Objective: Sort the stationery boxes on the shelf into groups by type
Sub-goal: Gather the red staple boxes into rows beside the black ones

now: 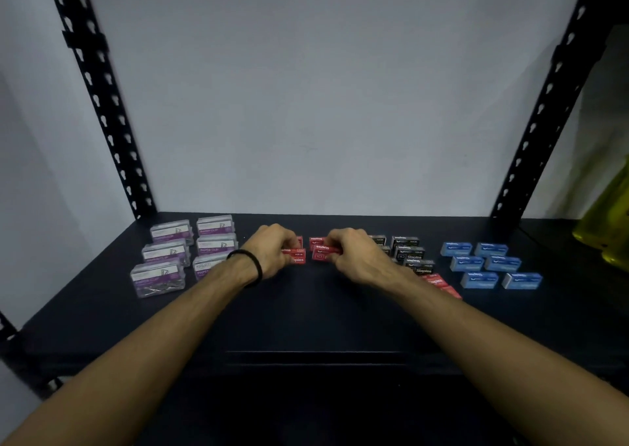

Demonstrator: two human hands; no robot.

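Observation:
On the black shelf (316, 313) lie small boxes in colour groups. My left hand (272, 251) pinches a red staple box (296, 256) at the shelf's middle, with another red box behind it. Just to the right, my right hand (357, 255) pinches a second red staple box (323, 252), also with one behind. Several clear purple-labelled paper clip boxes (166, 253) stand at the left. Several black staple boxes (410, 253) sit behind my right wrist, and two more red boxes (439, 284) lie beside my right forearm. Several blue boxes (490, 263) are grouped at the right.
Black perforated uprights rise at the back left (102, 105) and back right (544, 105) corners against a white wall. A yellow-green translucent object (609, 221) stands at the far right edge. The shelf's front edge (316, 357) runs beneath my forearms.

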